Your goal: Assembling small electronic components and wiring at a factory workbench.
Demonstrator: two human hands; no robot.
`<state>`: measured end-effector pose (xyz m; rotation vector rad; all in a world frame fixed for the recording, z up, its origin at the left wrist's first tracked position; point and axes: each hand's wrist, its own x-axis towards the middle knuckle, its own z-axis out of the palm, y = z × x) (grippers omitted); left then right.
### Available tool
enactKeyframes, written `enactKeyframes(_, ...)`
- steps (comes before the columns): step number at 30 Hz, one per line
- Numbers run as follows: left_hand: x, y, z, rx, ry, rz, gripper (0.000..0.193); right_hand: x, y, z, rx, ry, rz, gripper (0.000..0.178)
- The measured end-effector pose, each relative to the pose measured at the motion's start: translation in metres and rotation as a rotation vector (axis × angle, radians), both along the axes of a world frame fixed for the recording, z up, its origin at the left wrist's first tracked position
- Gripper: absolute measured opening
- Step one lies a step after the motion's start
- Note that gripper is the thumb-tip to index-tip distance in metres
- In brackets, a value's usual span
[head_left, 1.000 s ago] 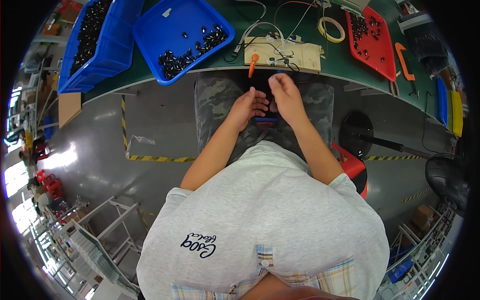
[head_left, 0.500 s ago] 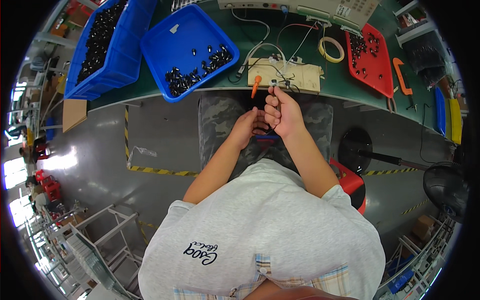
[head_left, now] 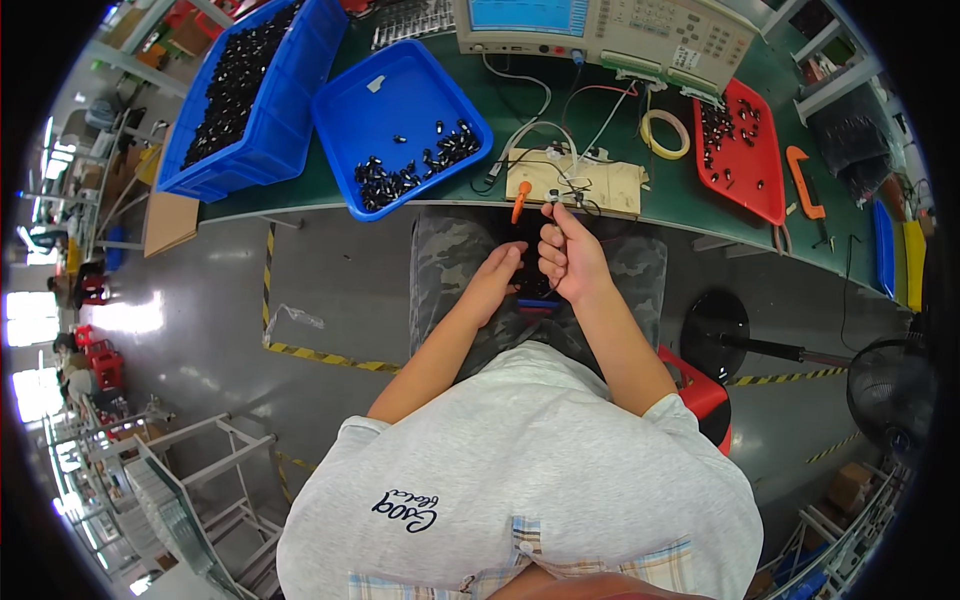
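Observation:
My right hand (head_left: pixel 574 262) is closed at the table's front edge. Its thumb and forefinger pinch a small dark component (head_left: pixel 547 209), held against the wired contacts on a cream board (head_left: pixel 615 187). Lower and to the left, my left hand (head_left: pixel 487 288) hangs over my lap with thumb and fingers curled together; what they hold, if anything, is hidden. Between the hands, dark small parts (head_left: pixel 538 283) show above a blue edge (head_left: pixel 540 303) on my lap. An orange clip (head_left: pixel 521 200) hangs at the board's left front corner.
Black-and-silver components lie in a blue tray (head_left: pixel 405 95), a deep blue bin (head_left: pixel 285 140) and a red tray (head_left: pixel 745 185). Behind the board stands a bench instrument (head_left: pixel 640 40) with a lit screen. A tape roll (head_left: pixel 666 133) lies beside it. A black fan (head_left: pixel 890 385) stands at right.
The view has shifted, showing more of the instrument and its screen. My left hand's fingers have drawn slightly away from the right hand, uncovering dark parts between them. The right hand keeps its pinch.

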<state>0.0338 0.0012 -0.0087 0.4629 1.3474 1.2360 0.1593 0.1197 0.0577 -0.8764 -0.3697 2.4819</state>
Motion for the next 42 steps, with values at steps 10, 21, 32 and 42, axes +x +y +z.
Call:
enactKeyframes(10,-0.097,-0.021,0.117,0.431,1.222,0.228,0.031,0.005,-0.004,-0.009,0.363,-0.203,-0.021,0.023)
enactKeyframes(21,-0.154,0.054,0.115,-0.433,1.611,-0.002,0.083,-0.002,0.001,-0.126,0.775,-0.704,0.088,0.066)
enactKeyframes(32,-0.128,0.054,0.102,-0.161,1.773,0.062,0.06,0.003,-0.008,-0.141,0.936,-0.677,0.281,0.058)
enactKeyframes(42,-0.122,0.05,0.096,-0.01,1.737,0.176,0.046,0.0,-0.009,-0.15,0.845,-0.629,0.282,0.051)
